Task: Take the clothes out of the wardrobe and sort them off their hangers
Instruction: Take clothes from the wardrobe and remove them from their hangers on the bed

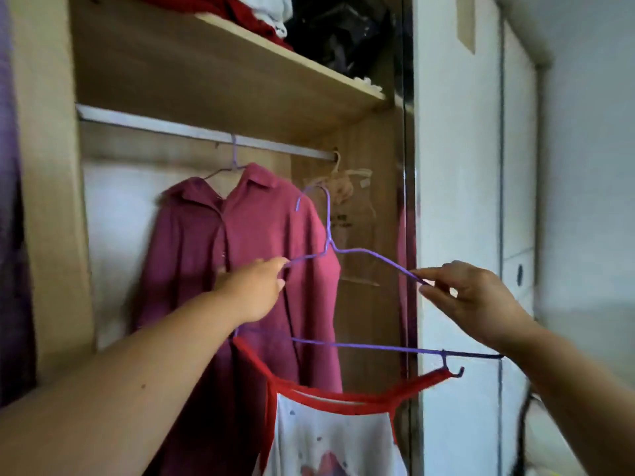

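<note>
Both hands are on the purple hanger (329,218), held in front of the wardrobe (51,201). The left hand (254,290) pinches one shoulder of the wire and the right hand (474,300) pinches the far tip. The red-trimmed white top (330,438) dangles from its lower bar.

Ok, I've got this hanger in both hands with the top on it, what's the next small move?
Probably slide the right strap off the hanger's right end with your right hand. The hanger is off the rail, both hands grip its shoulders, and the top hangs by red straps only; your left hand can steady it.
</note>
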Tool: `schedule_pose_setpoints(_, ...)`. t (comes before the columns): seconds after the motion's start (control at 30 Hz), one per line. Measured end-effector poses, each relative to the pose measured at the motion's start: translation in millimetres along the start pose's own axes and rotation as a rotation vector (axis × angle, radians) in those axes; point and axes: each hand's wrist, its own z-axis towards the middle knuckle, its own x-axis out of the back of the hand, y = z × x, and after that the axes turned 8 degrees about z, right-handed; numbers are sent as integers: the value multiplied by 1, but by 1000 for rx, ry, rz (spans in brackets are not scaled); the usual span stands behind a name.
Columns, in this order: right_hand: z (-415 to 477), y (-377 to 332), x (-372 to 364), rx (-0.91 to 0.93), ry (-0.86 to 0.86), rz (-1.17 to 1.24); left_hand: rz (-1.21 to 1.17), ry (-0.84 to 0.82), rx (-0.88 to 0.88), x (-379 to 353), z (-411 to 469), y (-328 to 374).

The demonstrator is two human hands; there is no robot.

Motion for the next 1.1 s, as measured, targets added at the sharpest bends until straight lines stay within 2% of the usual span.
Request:
schedule_pose_setpoints(0.07,-41,-4,15,-117,16,-66,-171,-137,-166,-23,-2,7)
schedule_pose_setpoints(0.17,-101,-21,32,-322,39,-205,-424,-236,-308,-45,-18,27)
schedule_pose_setpoints(0.3,-187,-71,42,-646,178,-436,-664,-244,-467,-67,-53,61)
schedule_pose_setpoints(0.43,-268,-139,36,-916,236,-564,-848,-144,-582,-85,-112,88)
schedule_pose_setpoints(0.5,-308,-174,38,-1038,255,-606,-941,-200,-659,-95,-144,102)
schedule_pose_setpoints(0.73,-428,-306,71,-1359,265,-741,-977,-277,-919,-122,-264,165)
schedule_pose_setpoints(0.97,-546,-442,105,-1679,387,-822,-1007,-529,-1231,-107,-416,250)
schedule_pose_setpoints(1.1,-610,-500,119,-1826,492,-866,-922,-657,-1395,-95,-499,299)
